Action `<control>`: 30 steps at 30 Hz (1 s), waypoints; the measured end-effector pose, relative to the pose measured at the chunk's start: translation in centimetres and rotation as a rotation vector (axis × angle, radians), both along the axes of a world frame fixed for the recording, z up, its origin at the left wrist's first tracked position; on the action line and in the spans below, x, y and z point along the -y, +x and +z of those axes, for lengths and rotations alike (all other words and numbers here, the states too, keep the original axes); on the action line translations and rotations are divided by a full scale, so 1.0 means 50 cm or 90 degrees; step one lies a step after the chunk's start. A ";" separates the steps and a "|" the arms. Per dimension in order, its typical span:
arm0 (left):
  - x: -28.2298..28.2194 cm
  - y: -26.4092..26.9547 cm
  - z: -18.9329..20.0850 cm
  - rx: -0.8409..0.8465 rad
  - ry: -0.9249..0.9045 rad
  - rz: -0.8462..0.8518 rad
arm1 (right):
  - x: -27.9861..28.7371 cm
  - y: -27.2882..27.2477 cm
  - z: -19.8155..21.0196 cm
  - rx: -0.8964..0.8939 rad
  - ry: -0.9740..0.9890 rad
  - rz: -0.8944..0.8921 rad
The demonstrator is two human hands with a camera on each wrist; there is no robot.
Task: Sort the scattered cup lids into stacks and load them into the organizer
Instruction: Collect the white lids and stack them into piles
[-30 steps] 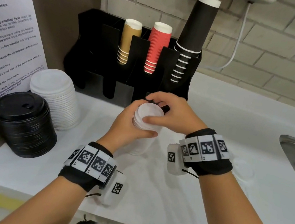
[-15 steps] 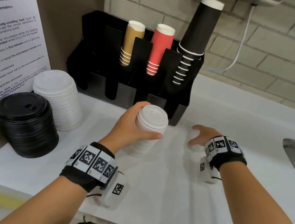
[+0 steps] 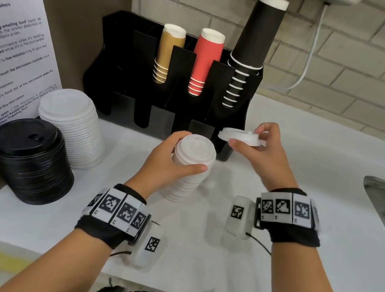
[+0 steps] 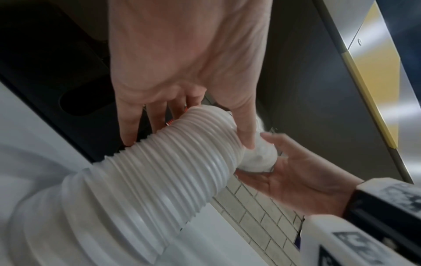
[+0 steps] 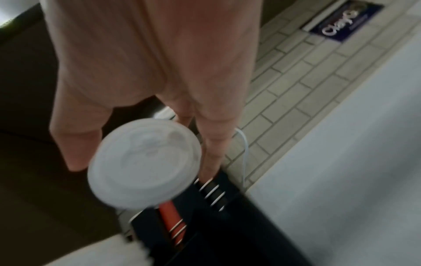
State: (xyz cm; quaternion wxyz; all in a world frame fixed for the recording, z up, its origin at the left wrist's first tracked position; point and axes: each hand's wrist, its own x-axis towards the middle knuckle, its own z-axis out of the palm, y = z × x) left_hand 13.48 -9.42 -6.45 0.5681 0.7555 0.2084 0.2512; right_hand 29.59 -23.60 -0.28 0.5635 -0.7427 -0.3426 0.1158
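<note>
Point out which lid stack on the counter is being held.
The small white stack in the middle; the left hand grips it. The bigger white stack and black stack stand untouched.

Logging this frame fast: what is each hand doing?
Left hand: grips the small white lid stack.
Right hand: pinches one loose white lid.

The tabletop (image 3: 289, 147) is viewed from above by the head camera, facing forward and down. Each wrist camera is aimed closely along its fingers. The black cup organizer (image 3: 114, 60) is shared by all three views.
</note>
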 end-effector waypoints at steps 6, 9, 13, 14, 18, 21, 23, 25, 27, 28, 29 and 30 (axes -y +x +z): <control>0.003 -0.001 0.007 0.002 0.016 0.012 | -0.031 -0.083 -0.038 -0.053 0.065 0.090; 0.005 -0.002 0.008 0.009 0.013 0.015 | -0.035 -0.096 -0.052 -0.025 0.031 0.162; 0.003 -0.001 0.008 0.022 0.007 0.017 | -0.035 -0.105 -0.058 0.017 -0.019 0.184; 0.001 0.000 0.008 0.017 0.010 0.019 | -0.036 -0.107 -0.057 0.029 -0.032 0.178; -0.004 0.002 0.006 0.000 0.024 0.022 | -0.038 -0.112 -0.047 0.069 -0.058 0.180; -0.009 0.001 0.003 -0.001 0.028 0.015 | -0.040 -0.120 -0.043 0.072 -0.064 0.178; -0.011 -0.001 0.004 0.010 0.026 0.007 | -0.041 -0.123 -0.044 0.067 -0.055 0.166; -0.011 -0.004 0.007 0.028 0.031 -0.006 | -0.041 -0.126 -0.046 0.061 -0.046 0.159; -0.011 -0.006 0.008 0.046 0.039 -0.022 | -0.040 -0.128 -0.050 0.056 -0.042 0.164; -0.011 -0.006 0.008 0.051 0.041 -0.030 | -0.040 -0.127 -0.052 0.052 -0.039 0.168; -0.011 -0.005 0.007 0.052 0.043 -0.035 | -0.038 -0.123 -0.053 0.049 -0.028 0.159; -0.012 -0.004 0.007 0.048 0.048 -0.038 | -0.035 -0.114 -0.053 0.044 -0.008 0.129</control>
